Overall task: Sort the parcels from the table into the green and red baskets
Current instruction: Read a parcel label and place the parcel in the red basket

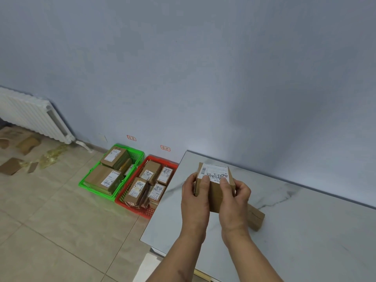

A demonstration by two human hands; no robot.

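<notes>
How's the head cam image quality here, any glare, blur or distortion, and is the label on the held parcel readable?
Head view: wide-angle bend shows in the radiator and the table edge; a soft bright patch sits on the wall above the table's far corner; compression blocks mottle the wall. The label on the held parcel is soft, its print unreadable, with both thumbs over its lower edge. The left hand and right hand look reasonably sharp.

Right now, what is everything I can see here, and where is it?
held parcel: one, brown with white label, above the table
table parcel: one, brown, lying on the table behind the right hand
table: one, white marble-look, right
green basket: one, floor by wall, holds brown parcels
red basket: one, beside the green basket, holds brown parcels
radiator: one, white, left wall
cardboard scraps: several, brown, floor left
left hand: grips held parcel
right hand: grips held parcel
</notes>
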